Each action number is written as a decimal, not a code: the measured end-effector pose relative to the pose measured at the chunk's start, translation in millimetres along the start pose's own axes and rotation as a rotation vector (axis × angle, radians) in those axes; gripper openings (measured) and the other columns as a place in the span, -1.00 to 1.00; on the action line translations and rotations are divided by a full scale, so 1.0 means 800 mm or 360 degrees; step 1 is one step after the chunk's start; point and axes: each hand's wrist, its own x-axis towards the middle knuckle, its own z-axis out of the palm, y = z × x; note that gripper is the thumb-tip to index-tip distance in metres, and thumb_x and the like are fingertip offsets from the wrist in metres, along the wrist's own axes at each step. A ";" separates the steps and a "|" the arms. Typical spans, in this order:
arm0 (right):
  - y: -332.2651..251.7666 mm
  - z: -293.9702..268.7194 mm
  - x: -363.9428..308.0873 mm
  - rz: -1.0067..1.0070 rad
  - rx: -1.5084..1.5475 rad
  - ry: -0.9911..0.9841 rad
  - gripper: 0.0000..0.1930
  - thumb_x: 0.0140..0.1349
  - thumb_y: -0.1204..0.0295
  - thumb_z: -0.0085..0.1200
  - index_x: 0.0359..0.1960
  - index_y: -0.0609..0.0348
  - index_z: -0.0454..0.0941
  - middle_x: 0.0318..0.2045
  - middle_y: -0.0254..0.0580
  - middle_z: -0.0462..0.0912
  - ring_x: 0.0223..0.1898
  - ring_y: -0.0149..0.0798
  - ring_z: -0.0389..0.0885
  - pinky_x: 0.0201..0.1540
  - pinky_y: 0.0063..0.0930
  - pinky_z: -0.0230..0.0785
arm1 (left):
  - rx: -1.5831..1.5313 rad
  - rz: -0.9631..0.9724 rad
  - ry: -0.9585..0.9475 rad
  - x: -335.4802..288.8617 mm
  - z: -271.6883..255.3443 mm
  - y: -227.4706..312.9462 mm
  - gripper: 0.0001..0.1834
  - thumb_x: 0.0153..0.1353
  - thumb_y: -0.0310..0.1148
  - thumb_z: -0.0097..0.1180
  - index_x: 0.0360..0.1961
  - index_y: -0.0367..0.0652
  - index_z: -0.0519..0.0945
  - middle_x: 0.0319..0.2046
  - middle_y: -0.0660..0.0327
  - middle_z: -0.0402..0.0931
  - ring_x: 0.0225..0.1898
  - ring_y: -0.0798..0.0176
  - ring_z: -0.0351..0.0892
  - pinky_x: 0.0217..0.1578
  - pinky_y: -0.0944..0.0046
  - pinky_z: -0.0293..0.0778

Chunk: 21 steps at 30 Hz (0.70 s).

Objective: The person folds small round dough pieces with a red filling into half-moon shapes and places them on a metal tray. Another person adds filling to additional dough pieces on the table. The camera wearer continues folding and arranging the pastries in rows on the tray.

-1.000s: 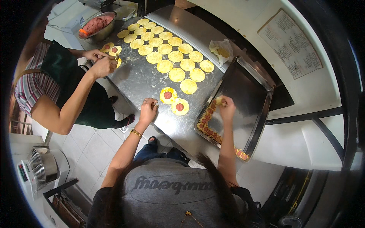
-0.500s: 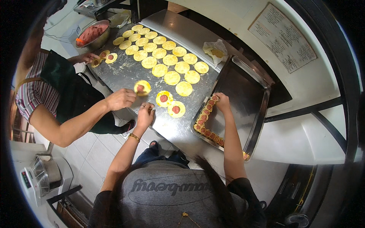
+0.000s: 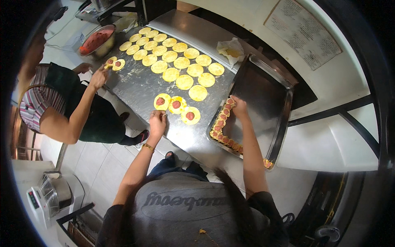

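Observation:
At the table's near edge, my left hand (image 3: 157, 122) has its fingers curled closed, with nothing visible in them. Just beyond it, three yellow round dough wrappers lie overlapping, each with a lump of pink meat filling (image 3: 176, 105). My right hand (image 3: 240, 108) reaches into the metal baking tray (image 3: 269, 119). Its fingers close on a filled dumpling at the far end of a row; the fingers partly cover that dumpling. More open-topped dumplings (image 3: 219, 129) line the tray's left side and near edge.
Bare yellow wrappers (image 3: 184, 82) lie in rows across the metal table (image 3: 131, 90). On the left, a co-worker's hand (image 3: 98, 77) is beside two filled wrappers (image 3: 118, 64). Behind stands a bowl of pink filling (image 3: 98, 42). A plastic bag (image 3: 231, 50) rests by the tray.
The co-worker has set a filled wrapper down beside the other two near my left hand, then drawn that hand back to the far left. My hands have hardly moved.

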 end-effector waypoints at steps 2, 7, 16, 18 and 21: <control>-0.001 -0.001 -0.003 -0.0027 0.0023 0.0025 -0.48 -0.04 0.71 0.01 0.05 0.14 0.48 -0.12 0.02 0.60 -0.09 -0.02 0.60 -0.05 -0.32 0.44 | 0.0070 -0.0074 -0.0142 0.006 0.003 0.007 -0.85 0.03 -0.51 0.19 -0.36 -0.34 0.55 -0.33 -0.07 0.48 -0.33 -0.04 0.55 -0.27 0.10 0.48; -0.036 -0.016 -0.036 -0.0061 0.0276 0.0426 -0.41 -0.05 0.75 0.00 0.12 0.14 0.40 -0.06 -0.04 0.51 -0.16 -0.09 0.58 -0.09 -0.37 0.46 | 0.0283 -0.0191 -0.0189 0.021 0.014 0.030 -0.76 0.00 -0.39 0.26 -0.35 -0.32 0.54 -0.28 -0.09 0.48 -0.31 -0.11 0.55 -0.26 0.04 0.48; -0.083 -0.025 -0.189 0.0116 0.0126 0.0227 -0.53 0.00 0.75 -0.08 -0.11 -0.02 0.63 -0.25 -0.22 0.49 -0.28 -0.28 0.47 -0.26 -0.47 0.36 | 0.0333 -0.0174 -0.0221 0.026 0.012 0.032 -0.71 0.00 -0.28 0.27 -0.34 -0.26 0.56 -0.33 -0.03 0.54 -0.31 -0.07 0.57 -0.30 0.04 0.47; -0.096 -0.019 -0.207 -0.0193 -0.0094 0.0183 -0.51 -0.01 0.73 -0.07 -0.09 -0.07 0.63 -0.29 -0.21 0.48 -0.23 -0.19 0.45 -0.20 -0.41 0.35 | 0.0452 -0.0211 -0.0239 0.027 0.013 0.043 -0.72 0.01 -0.25 0.26 -0.33 -0.23 0.58 -0.32 0.00 0.56 -0.31 -0.06 0.58 -0.31 0.04 0.48; -0.119 -0.015 -0.209 -0.0180 -0.0258 -0.0146 -0.57 0.01 0.61 0.02 -0.08 -0.17 0.62 -0.35 -0.20 0.42 -0.23 -0.13 0.41 -0.14 -0.27 0.33 | 0.0474 -0.0207 -0.0201 0.027 0.020 0.044 -0.75 0.03 -0.23 0.23 -0.35 -0.18 0.60 -0.32 0.03 0.58 -0.31 -0.04 0.60 -0.31 0.05 0.49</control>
